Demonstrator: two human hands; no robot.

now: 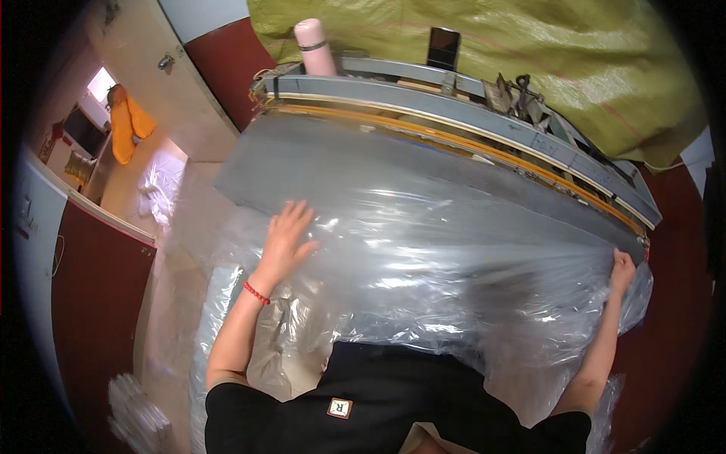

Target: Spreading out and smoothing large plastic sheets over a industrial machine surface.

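A wide sheet of clear plastic film (pixel 423 242) lies over a grey worktop (pixel 280 151) and hangs down over its near edge toward my body. My left hand (pixel 286 240) rests flat on the film at the left, fingers spread, with a red bead bracelet on the wrist. At the far right, my right hand (pixel 622 271) is closed on the film's edge, which is drawn into taut creases there. Beyond the worktop runs a long grey metal machine bar (pixel 454 94) with an orange strip (pixel 446 136) along its near side.
On the machine's back stand a pink bottle (pixel 314 47) and a dark phone (pixel 443 48). Metal clamps (pixel 518 98) sit farther right. A yellow-green woven tarp (pixel 567 60) hangs behind. Left are an open door (pixel 162 76) and stacked film bundles (pixel 138 412) on the floor.
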